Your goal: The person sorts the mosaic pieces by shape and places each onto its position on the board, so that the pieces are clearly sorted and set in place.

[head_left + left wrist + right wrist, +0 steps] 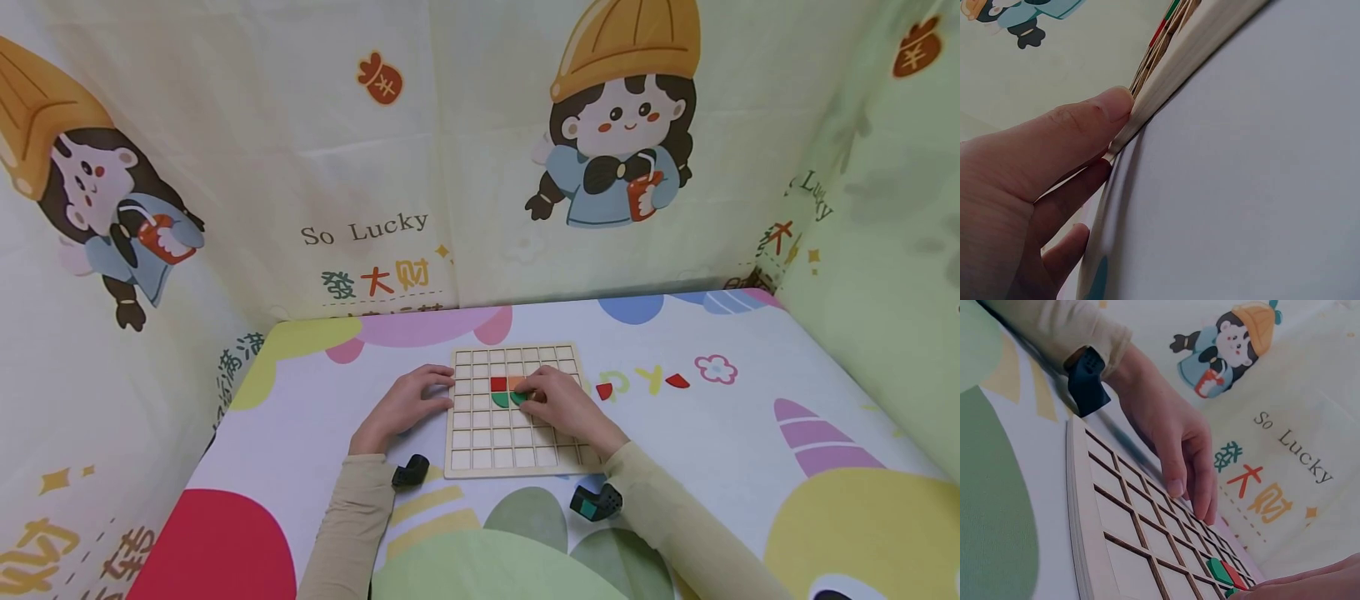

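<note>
A light wooden grid board (461, 458) lies on the table. Together near its middle sit a red square (498, 384), an orange square (515, 382) and a green quarter-circle piece (500, 400). A second green quarter-circle piece (516, 399) is partly covered by my right hand (562, 404), whose thumb and forefinger pinch it at its cell. At the board's left side, my left hand (408, 404) touches the edge with relaxed fingers. Its thumb (1107, 106) lies against the board's side (1160, 87) in the left wrist view.
Two loose red pieces with a curved side, one near the board (604, 391) and one farther right (677, 381), lie on the patterned tablecloth (750, 433). Printed curtains (480, 167) stand behind and beside the table. Each wrist wears a black camera (596, 503).
</note>
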Tool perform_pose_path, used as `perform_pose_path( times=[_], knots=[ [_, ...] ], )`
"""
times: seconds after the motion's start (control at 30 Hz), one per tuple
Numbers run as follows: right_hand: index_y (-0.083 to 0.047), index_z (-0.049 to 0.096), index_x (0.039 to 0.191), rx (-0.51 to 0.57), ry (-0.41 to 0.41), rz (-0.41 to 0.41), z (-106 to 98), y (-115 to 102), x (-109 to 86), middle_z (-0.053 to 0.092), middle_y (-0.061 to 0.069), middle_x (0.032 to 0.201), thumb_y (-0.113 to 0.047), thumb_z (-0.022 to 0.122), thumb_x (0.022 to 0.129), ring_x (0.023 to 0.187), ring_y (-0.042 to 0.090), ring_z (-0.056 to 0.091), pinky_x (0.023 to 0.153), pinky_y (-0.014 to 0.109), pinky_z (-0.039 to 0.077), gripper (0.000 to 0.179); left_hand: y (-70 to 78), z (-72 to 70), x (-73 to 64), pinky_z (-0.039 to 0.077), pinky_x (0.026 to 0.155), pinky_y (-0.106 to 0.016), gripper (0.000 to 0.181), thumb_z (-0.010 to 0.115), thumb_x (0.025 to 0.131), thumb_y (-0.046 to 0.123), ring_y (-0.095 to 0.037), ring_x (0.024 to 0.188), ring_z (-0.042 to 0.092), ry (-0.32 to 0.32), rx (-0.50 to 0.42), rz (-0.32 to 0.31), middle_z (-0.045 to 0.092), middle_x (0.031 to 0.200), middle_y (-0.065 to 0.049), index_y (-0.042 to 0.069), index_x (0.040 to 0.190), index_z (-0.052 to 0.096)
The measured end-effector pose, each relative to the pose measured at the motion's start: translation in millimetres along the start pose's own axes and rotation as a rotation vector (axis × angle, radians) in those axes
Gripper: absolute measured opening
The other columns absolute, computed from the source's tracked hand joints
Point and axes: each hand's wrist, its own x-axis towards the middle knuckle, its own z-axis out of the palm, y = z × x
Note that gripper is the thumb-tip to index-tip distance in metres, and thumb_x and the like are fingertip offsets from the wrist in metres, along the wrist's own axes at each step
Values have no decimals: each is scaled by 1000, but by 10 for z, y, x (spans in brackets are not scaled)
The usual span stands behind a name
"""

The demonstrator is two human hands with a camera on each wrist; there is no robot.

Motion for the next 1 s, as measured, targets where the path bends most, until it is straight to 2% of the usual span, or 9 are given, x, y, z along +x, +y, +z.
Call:
perform_pose_path(
  times=[0.4,1.0],
  knots=[
    [-10,74,103,-42,36,4,29,-1,5,61,1,97,-15,74,87,80,14,51,71,29,48,17,-12,1,0,36,111,-43,35,76,87,18,-25,130,48,0,5,7,58,133,-4,5,119,69],
    [-9,74,98,-48,67,11,60,2,11,59,-1,90,-15,75,86,76,11,53,70,28,49,13,-7,3,6,36,111,-43,36,75,87,19,-25,129,48,2,17,10,58,133,-4,5,120,69]
  ],
)
